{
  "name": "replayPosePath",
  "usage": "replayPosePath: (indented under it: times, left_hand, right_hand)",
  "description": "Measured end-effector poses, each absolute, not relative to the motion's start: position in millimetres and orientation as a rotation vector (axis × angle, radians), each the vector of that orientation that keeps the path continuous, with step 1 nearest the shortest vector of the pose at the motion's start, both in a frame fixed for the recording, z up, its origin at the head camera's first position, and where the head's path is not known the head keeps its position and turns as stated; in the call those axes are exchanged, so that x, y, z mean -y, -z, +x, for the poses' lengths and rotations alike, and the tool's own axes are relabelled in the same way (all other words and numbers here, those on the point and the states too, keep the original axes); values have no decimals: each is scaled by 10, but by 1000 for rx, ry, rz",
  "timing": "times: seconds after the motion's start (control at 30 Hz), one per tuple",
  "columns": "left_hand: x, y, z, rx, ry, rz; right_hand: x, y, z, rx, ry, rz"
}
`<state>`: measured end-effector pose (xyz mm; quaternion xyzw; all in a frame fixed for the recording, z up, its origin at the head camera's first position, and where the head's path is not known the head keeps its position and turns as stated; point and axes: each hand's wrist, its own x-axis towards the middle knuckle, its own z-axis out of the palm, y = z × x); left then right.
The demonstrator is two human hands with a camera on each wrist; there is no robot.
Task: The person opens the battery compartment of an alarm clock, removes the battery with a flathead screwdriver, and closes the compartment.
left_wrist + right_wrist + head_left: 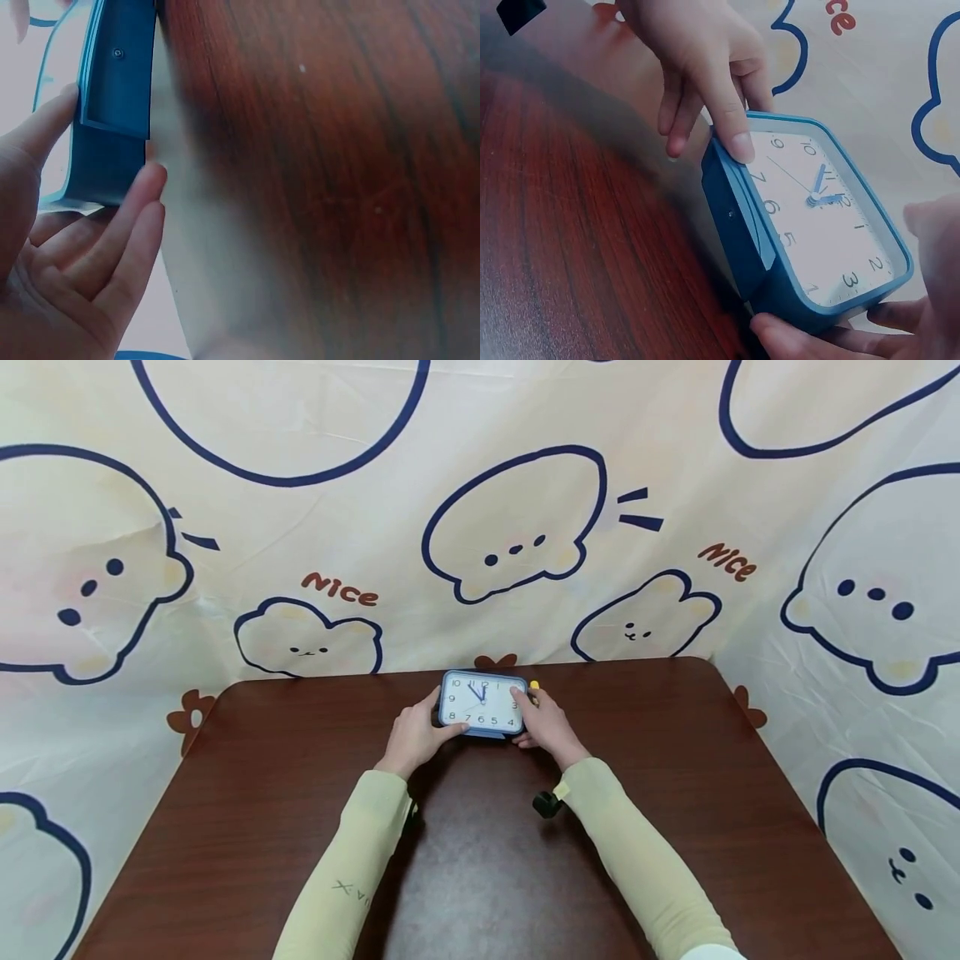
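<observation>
With both hands on it, alarm clock (480,706) is at 12 o'clock from the wearer, near the far edge of the brown table (675,760). Blue case, white dial facing back toward 6 o'clock and angled up. Can't tell if its base touches the tabletop. Dial hands point near 11 and 12. Screw (118,53) visible on the underside.

Left hand (415,735): on the case's 9 o'clock side, gap only as wide as the case. Thumb on lower front rim by the 7, fingers along the side and behind.

Right hand (550,724): on the 3 o'clock side, similar grip. Fingers at side and under; thumb overlaps the front near the 2, contact unclear.

From the clock: pale yellow sleeves (352,860) at 7 and 4 o'clock, small black device (547,804) on the right one at 5. Cartoon backdrop (517,410) behind, "Nice" lettering (340,589) at 10 and 2.
</observation>
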<state>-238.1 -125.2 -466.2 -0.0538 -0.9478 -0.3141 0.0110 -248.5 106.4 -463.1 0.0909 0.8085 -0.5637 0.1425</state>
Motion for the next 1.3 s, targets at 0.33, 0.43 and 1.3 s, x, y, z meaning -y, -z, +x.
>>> replayPosePath:
  times: [0.33,0.43,1.3]
  left_hand:
    - [1268,4683,-2382,2935,1040,-213]
    - [1268,4686,-2381,2930,1039,-209]
    - [1259,4527,-2380,2800,1194,-192]
  right_hand:
    - [-1039,4586,-2475,-2247,1579,337]
    - [-1025,4567,-2470,-2254,1573,372]
    - [-1083,4534,-2504,-2147,1687,260]
